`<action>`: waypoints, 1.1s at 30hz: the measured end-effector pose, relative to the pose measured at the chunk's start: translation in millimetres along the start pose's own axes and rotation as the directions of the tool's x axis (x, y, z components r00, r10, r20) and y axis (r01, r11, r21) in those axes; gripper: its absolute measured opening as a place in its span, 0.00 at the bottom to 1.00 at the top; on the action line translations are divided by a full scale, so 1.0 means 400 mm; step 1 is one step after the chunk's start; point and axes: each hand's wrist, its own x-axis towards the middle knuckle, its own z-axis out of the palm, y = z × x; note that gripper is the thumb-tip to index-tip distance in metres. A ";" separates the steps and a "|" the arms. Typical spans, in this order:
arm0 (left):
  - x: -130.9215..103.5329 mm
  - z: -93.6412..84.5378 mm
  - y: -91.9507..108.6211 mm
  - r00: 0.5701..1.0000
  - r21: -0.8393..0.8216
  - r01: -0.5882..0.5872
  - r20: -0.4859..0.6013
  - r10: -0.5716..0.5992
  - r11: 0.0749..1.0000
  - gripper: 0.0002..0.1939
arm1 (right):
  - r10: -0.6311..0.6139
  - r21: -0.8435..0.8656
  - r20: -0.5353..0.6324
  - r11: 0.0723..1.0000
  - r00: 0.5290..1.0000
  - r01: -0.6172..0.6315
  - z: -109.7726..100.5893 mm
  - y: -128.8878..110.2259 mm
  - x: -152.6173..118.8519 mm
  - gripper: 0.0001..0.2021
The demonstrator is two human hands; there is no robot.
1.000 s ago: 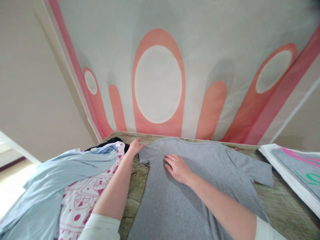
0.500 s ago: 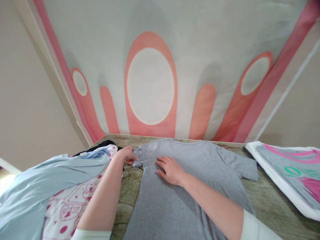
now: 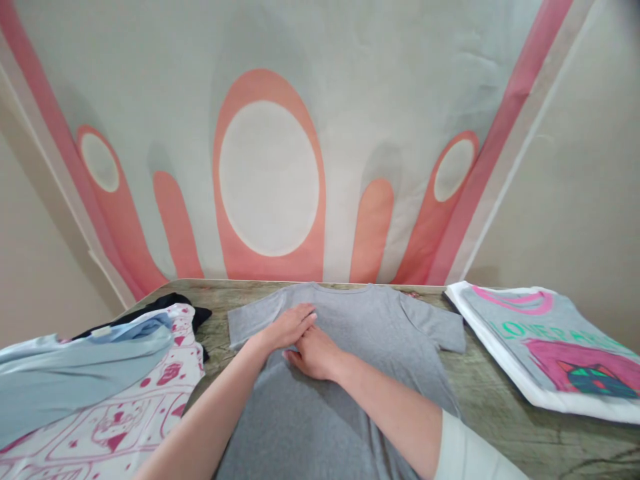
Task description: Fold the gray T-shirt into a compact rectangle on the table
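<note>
My left hand [image 3: 289, 327] and right hand [image 3: 319, 353] meet on the gray short-sleeved T-shirt [image 3: 300, 413], grasping nothing, apparently to smooth it.

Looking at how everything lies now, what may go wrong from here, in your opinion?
Wrinkling: the left hand and right hand rest overlapped on the gray T-shirt, so sliding them might crease it.

Bumping: its sleeve on the right lies very near the folded pink-collared shirt, which a tug might disturb.

Dragging: the left forearm passes close by the loosely layered white patterned garment and could catch it.
</note>
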 end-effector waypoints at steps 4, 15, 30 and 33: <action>0.000 0.036 -0.047 0.995 0.073 0.079 -0.064 -0.074 0.994 0.29 | -0.042 0.008 0.007 0.999 0.999 0.042 -0.010 0.014 0.006 0.22; 0.001 0.071 -0.069 0.991 0.326 0.045 -0.136 -0.001 0.944 0.32 | 0.396 -0.207 0.022 0.900 0.918 -0.383 -0.163 0.341 -0.131 0.28; 0.004 0.073 -0.079 0.990 0.349 0.058 -0.141 -0.009 0.935 0.32 | 0.568 -0.307 0.025 0.788 0.823 -0.535 -0.263 0.506 -0.314 0.33; 0.003 0.069 -0.080 0.990 0.352 0.070 -0.140 -0.021 0.933 0.32 | 0.612 -0.290 -0.065 0.744 0.788 -0.602 -0.275 0.510 -0.350 0.32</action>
